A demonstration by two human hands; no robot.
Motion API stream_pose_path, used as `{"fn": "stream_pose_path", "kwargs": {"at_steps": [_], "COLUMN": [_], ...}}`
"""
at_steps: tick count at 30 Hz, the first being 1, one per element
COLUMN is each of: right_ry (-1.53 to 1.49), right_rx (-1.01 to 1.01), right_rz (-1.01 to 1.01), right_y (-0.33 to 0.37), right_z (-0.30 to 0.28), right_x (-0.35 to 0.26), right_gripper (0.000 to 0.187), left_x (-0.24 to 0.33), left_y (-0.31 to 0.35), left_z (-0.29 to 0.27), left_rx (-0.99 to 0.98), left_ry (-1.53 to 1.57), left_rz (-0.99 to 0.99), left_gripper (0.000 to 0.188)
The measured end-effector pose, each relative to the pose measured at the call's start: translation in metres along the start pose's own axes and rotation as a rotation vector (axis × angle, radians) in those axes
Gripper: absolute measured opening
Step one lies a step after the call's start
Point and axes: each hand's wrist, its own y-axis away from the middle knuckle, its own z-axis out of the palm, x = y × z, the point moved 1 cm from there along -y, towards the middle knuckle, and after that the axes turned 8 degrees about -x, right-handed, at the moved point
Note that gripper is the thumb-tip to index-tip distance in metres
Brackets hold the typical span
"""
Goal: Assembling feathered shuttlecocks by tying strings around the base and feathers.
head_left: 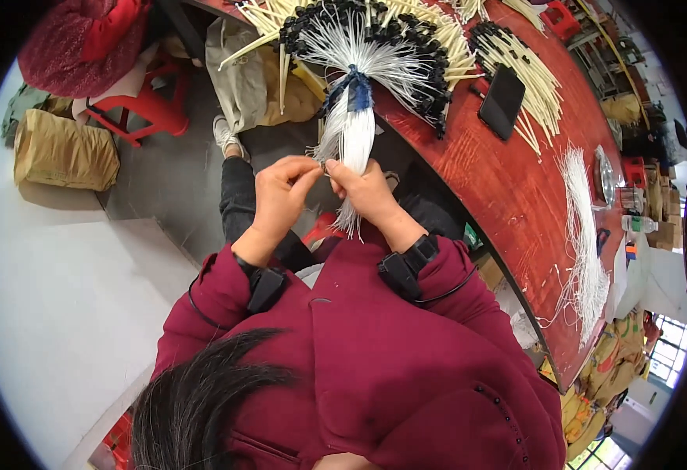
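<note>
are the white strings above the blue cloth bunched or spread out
Spread: above the blue cloth, the white strings fan outward toward the black pieces.

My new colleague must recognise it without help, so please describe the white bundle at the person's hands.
Beside the big red table, find the person's left hand and right hand. The bundle of white strands runs into the right hand, its top fanned out. Unlike the loose white strands lying on the table, it is bound with dark blue material.
</note>
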Motion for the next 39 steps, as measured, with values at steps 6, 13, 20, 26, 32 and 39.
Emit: {"fn": "stream_pose_path", "kwargs": {"at_steps": [6,13,20,26,32,39], "right_ry": [0.049,0.019,0.024,0.044,0.084,0.13], "right_rx": [-0.054,-0.038,-0.04,-0.04,-0.059,-0.083], "right_rz": [-0.013,0.006,0.004,-0.005,0.021,0.028], "right_y": [-0.002,-0.003,-0.002,-0.001,0.0,0.0], "right_z": [-0.001,-0.002,-0.002,-0.003,-0.005,-0.008], "right_x": [0.001,0.003,-0.004,-0.002,-0.007,-0.01], "right_gripper": [0.032,0.029,0.03,0.032,0.032,0.033], "left_x": [0.006,0.012,0.001,0.014,0.01,0.002], "left_y": [0.006,0.012,0.008,0.012,0.015,0.019], "left_z": [-0.004,0.001,0.002,-0.003,-0.007,-0.011], "left_rx": [-0.158,-0.168,-0.198,-0.242,-0.173,-0.12], "left_ry": [-0.458,-0.082,-0.018,0.508,0.775,0.824], "left_rz": [0.28,-0.143,-0.154,-0.471,-0.613,-0.659], "left_gripper": [0.007,0.008,0.011,0.01,0.011,0.015]}}
